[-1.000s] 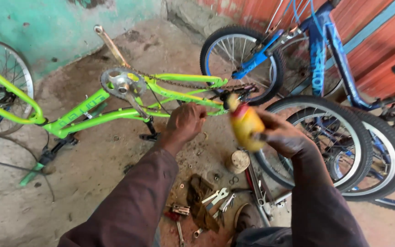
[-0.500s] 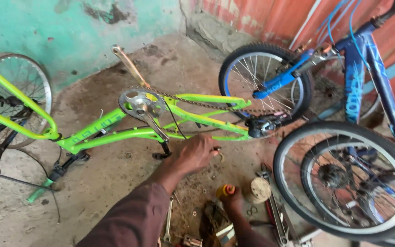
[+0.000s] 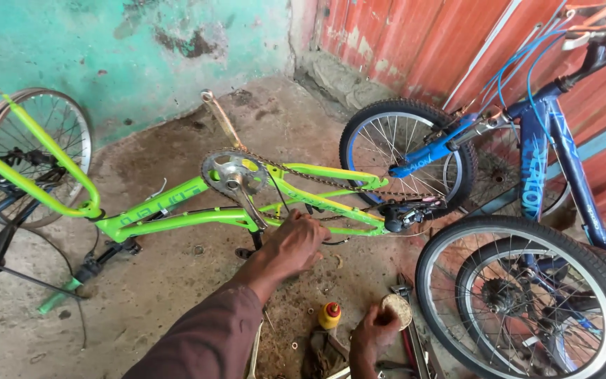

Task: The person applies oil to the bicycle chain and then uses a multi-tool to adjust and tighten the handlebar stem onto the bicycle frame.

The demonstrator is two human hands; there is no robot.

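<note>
A bright green bicycle frame (image 3: 177, 210) lies upside down on the concrete floor, with its chainring (image 3: 233, 174) and chain (image 3: 331, 184) facing up. My left hand (image 3: 297, 242) reaches out from a maroon sleeve, its fingers curled around the frame's lower rear tube just behind the crank. My right hand (image 3: 369, 338) is low by the bottom edge, its fingers closed on the rim of a small round tin (image 3: 397, 309). A yellow bottle with a red cap (image 3: 330, 316) stands on the floor just left of that hand, apart from it.
A blue bicycle (image 3: 548, 161) leans against a red corrugated wall on the right; its wheel (image 3: 527, 295) stands close to my right hand. Pliers and other small tools (image 3: 405, 291) lie on the floor. A loose wheel (image 3: 33, 151) rests by the green wall on the left.
My right hand lowered the yellow bottle to the floor, let go of it and moved to the round tin. My left hand stayed at the green frame. The view shifted left and up.
</note>
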